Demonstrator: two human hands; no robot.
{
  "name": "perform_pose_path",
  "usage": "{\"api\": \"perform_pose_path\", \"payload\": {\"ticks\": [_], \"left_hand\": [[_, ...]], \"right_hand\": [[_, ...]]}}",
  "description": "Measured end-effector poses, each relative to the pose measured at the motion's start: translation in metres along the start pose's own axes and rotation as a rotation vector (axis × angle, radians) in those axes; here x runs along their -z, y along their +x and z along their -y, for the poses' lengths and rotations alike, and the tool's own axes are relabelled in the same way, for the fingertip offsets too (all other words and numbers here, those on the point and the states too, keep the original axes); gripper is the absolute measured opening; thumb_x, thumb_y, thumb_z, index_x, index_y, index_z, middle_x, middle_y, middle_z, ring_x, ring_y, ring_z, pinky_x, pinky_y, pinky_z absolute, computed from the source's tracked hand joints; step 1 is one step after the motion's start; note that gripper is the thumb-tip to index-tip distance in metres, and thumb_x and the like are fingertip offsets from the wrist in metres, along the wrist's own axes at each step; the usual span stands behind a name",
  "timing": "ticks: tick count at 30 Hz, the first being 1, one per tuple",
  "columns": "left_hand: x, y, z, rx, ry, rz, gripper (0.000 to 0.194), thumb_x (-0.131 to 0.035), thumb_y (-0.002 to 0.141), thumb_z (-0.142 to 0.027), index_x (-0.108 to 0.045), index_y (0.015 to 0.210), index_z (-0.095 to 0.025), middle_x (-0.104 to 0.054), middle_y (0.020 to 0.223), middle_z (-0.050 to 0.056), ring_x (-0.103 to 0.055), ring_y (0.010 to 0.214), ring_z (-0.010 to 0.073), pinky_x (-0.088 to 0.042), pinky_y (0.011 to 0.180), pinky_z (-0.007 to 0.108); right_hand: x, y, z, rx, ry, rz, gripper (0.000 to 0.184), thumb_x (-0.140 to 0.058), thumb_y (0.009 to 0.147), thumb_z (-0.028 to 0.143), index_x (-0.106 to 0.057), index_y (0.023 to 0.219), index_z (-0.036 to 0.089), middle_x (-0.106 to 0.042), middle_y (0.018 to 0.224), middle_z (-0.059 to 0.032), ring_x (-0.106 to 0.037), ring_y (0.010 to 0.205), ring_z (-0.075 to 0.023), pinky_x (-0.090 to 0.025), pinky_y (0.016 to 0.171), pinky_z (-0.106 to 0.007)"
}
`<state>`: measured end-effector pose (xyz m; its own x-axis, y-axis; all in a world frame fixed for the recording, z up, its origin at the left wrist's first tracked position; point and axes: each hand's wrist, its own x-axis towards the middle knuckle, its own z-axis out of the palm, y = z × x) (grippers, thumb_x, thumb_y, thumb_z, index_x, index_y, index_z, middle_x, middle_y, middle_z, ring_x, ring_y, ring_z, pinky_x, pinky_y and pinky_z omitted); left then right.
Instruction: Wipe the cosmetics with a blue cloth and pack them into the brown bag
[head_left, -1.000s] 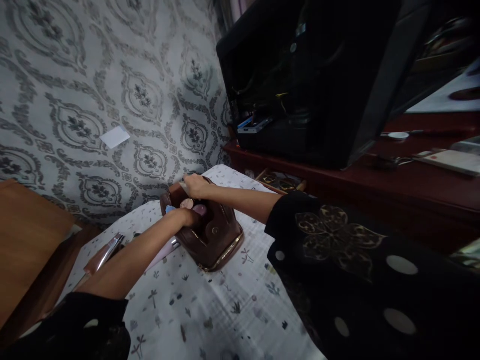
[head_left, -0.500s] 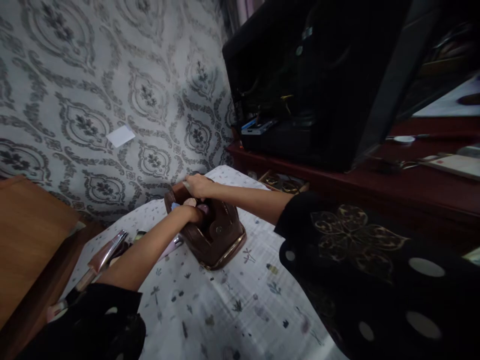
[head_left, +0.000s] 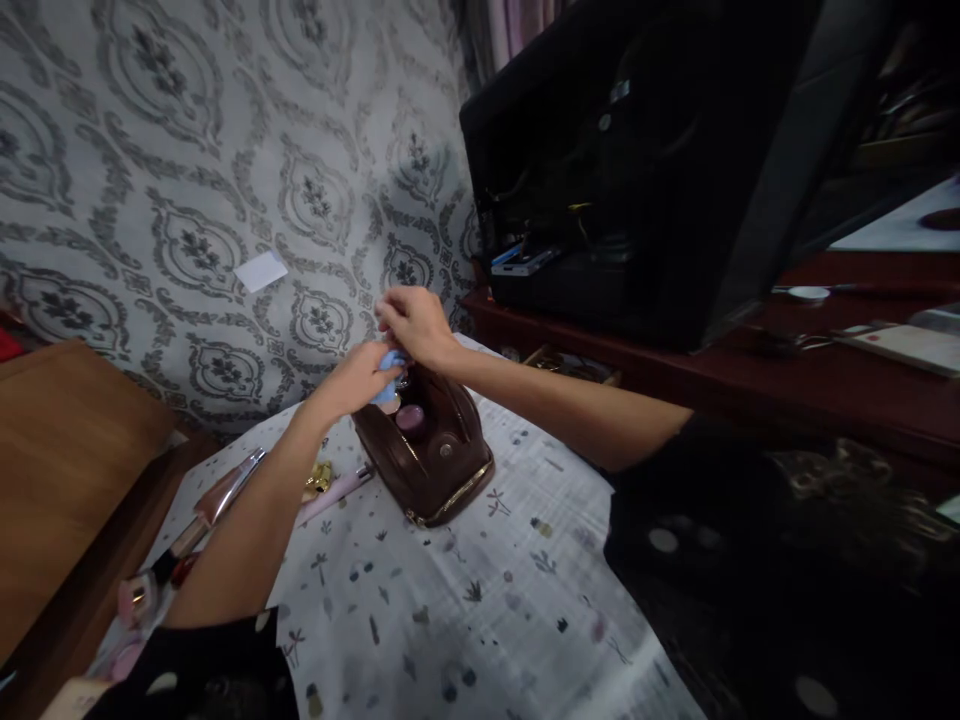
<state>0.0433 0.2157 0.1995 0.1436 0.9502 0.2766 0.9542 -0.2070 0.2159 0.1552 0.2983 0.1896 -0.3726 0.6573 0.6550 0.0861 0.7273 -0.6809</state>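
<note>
At left, on thin printed white cloth (head_left: pixel 495 640), lumpy glossy gold piece (head_left: pixel 320 476) beside slim smooth pink tube (head_left: pixel 335 493). Next, gripping crumpled-looking blue piece (head_left: pixel 387 391) with left hand (head_left: pixel 358 378) over open boxy brown bag (head_left: pixel 397 460), smooth, metal-zipped, holding round pink pot (head_left: pixel 410 420). Bending fingers of right hand (head_left: pixel 420 322) above bag; cannot tell if gripping. Since half a second ago, drawn out of bag with left, lifted off rim with right.

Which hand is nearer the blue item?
Left. The left hand grips the blue item at the brown bag; the right hand is just above and right, contact unclear.
</note>
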Motion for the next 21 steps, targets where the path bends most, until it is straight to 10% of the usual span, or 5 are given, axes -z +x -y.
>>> {"api": "perform_pose_path", "payload": {"ticks": [7,13,21], "left_hand": [[-0.029,-0.112,-0.009,0.254,-0.388,-0.522,0.045,-0.049,0.088,-0.059,-0.063,0.104,-0.019,-0.069,0.098,0.004,-0.061,0.093,0.0205,-0.047,0.087,0.03],[-0.096,-0.179,-0.011,0.761,-1.322,-0.629,0.064,-0.04,0.087,-0.073,-0.056,0.126,-0.024,-0.066,0.122,0.007,-0.06,0.118,0.0227,-0.047,0.1,0.035],[-0.121,-0.212,0.008,0.738,-1.594,-0.566,0.058,-0.08,0.07,-0.038,-0.06,0.124,-0.03,-0.065,0.128,0.002,-0.056,0.125,0.0228,-0.046,0.106,0.035]], "right_hand": [[0.006,-0.101,0.038,0.236,0.211,0.183,0.023,-0.046,0.097,0.029,-0.061,0.088,0.015,-0.063,0.079,-0.0013,-0.058,0.073,-0.013,-0.045,0.072,-0.024],[-0.061,-0.192,0.027,0.171,-0.074,0.496,0.046,-0.062,0.087,0.031,-0.052,0.131,0.023,-0.055,0.125,-0.008,-0.063,0.09,-0.0168,-0.051,0.076,-0.028],[-0.133,-0.198,-0.01,-0.081,0.245,0.445,0.01,-0.063,0.076,0.018,-0.061,0.067,0.016,-0.06,0.07,-0.0004,-0.057,0.07,-0.0147,-0.042,0.067,-0.023]]}}
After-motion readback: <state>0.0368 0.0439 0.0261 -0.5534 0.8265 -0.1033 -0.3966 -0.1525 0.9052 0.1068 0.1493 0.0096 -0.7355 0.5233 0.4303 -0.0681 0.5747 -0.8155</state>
